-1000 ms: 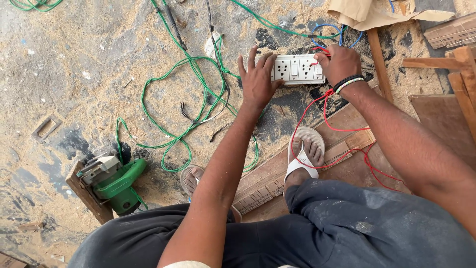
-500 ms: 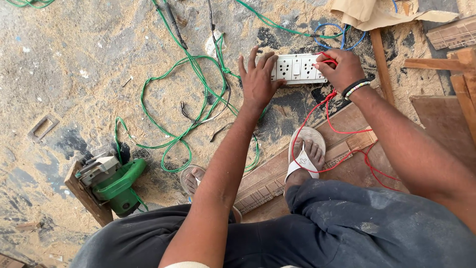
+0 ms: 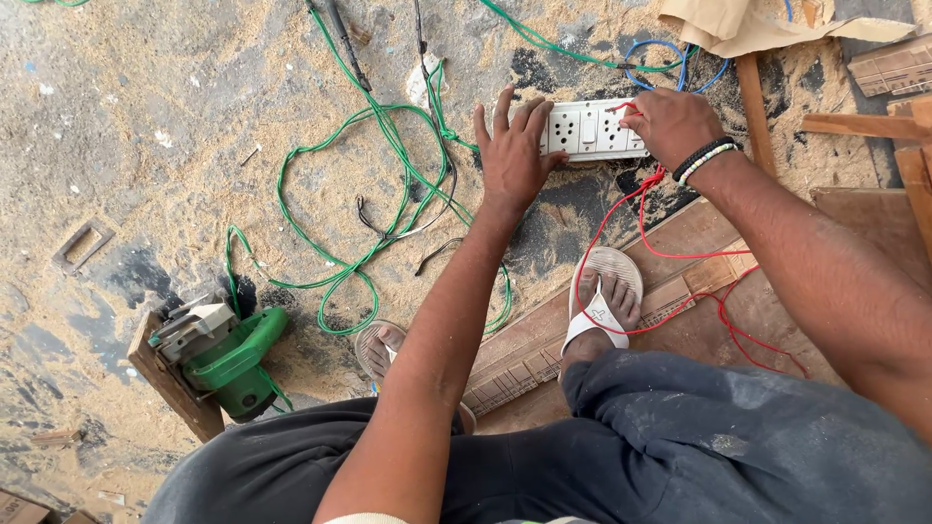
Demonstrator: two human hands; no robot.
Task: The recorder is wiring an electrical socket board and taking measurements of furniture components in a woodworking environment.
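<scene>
Socket board (image 3: 592,129), white, lies on the sawdust-covered floor (image 3: 146,126). Left hand (image 3: 512,155) presses flat on its end, fingers spread. Right hand (image 3: 670,124) pinches a red wire (image 3: 621,228) at the board's top edge; the wire looks not yet seated. Green power saw (image 3: 218,354) sits well apart.

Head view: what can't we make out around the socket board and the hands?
- Socket board, head view: its left end lies under the left hand.
- Red wire tip: hidden by the right hand, so whether it sits in a socket cannot be told.
- Green power tool: its blade side is out of sight behind its own body.
- Blue wire: runs under the brown paper.
</scene>
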